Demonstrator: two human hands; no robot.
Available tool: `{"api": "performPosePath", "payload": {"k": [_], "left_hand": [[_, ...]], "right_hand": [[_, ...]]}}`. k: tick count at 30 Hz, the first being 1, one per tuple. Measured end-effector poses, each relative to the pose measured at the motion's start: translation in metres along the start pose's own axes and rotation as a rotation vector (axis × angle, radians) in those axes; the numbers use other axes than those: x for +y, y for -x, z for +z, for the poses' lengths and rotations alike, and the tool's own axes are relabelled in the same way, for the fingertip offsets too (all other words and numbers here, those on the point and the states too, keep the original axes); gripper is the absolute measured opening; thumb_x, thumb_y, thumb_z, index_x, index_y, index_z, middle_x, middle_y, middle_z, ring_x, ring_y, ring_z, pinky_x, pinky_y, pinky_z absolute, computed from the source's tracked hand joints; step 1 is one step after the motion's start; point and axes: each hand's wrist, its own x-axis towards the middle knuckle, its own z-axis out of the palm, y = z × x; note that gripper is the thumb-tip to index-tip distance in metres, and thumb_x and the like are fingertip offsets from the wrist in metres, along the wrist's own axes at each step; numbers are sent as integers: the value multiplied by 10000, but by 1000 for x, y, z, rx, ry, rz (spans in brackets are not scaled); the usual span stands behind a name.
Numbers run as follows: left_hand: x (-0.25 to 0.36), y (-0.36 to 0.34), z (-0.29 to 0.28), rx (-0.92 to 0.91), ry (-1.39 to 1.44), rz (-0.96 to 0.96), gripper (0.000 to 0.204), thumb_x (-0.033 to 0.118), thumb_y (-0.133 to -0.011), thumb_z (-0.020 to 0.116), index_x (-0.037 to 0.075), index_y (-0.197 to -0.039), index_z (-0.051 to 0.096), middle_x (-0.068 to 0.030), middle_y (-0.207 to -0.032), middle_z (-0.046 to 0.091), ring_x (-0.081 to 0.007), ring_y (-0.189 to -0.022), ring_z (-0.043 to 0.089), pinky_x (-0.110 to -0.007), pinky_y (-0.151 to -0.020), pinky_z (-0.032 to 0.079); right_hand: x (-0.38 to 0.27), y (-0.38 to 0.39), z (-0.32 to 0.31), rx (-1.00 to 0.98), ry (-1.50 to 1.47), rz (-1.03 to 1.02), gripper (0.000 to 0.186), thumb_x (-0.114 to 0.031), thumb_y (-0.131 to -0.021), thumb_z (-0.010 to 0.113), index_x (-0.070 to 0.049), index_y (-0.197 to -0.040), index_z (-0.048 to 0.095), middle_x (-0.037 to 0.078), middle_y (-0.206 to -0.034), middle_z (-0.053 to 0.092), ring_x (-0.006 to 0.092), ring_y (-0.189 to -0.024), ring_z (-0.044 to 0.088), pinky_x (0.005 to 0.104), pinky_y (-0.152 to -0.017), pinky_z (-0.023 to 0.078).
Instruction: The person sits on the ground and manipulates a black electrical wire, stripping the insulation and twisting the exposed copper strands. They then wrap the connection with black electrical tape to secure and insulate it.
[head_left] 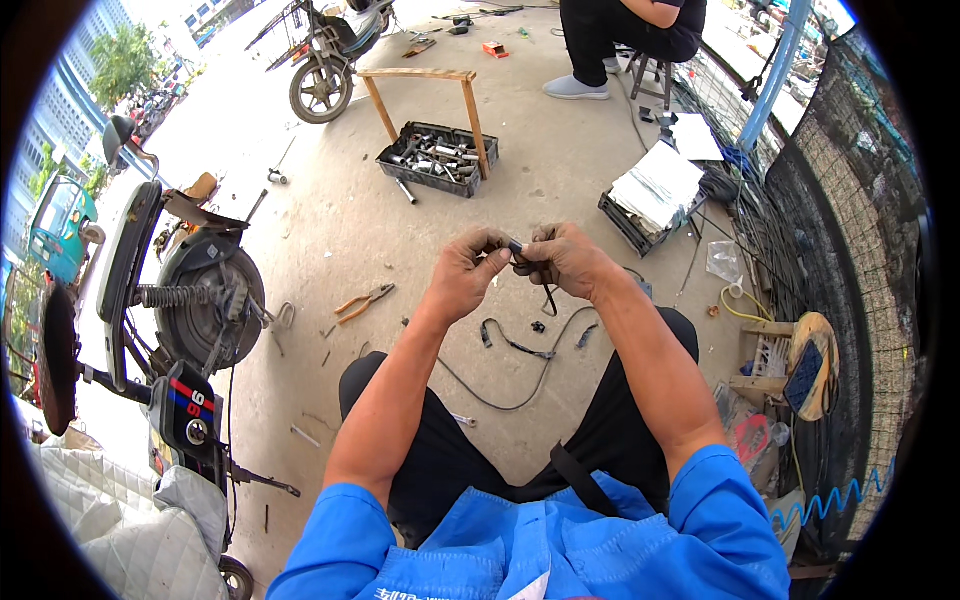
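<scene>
Both hands meet in the middle of the view, raised between my knees. My left hand (470,262) is closed on a small black piece (516,249), its thumb pressed along it. My right hand (560,258) pinches the same piece from the other side, with a short black lead (550,300) hanging below. The piece is partly hidden by my fingers. On the concrete beneath lie a long black cable (490,402), small black parts (537,326) and a wrench (462,420). Orange-handled pliers (355,307) lie left of my hands.
A scooter with exposed wheel (215,310) stands at left, another (320,88) ahead. A crate of tools (432,160) sits under a wooden frame (415,73), papers on a crate (655,185). Another person (590,40) sits upper right. Mesh fencing (860,280) and a wooden stool (765,380) are right.
</scene>
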Motion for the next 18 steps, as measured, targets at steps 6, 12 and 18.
{"api": "performPosePath", "payload": {"k": [6, 12, 18], "left_hand": [[-2, -1, 3, -44, -230, 206, 92, 41, -959, 598, 30, -1020, 666, -18, -933, 634, -100, -779, 569, -260, -689, 474], [12, 3, 6, -110, -280, 96, 123, -26, -925, 597, 24, -1011, 670, -42, -981, 615, -168, -884, 606, -311, -830, 487], [5, 3, 4, -107, -213, 173, 172, -67, -879, 630, 43, -976, 720, -23, -984, 601, -116, -818, 582, -261, -696, 483]], "right_hand": [[0, 0, -1, -3, -109, 20, 97, -41, -907, 662, -7, -851, 591, 129, -847, 682, 216, -769, 711, 282, -557, 545], [0, 1, -4, -6, -103, 8, 98, -67, -906, 671, -10, -855, 611, 107, -813, 676, 183, -717, 686, 265, -543, 526], [-2, 1, -1, 26, 28, -25, 185, -124, -878, 742, -82, -803, 579, 54, -774, 637, 152, -671, 637, 284, -534, 503]]}}
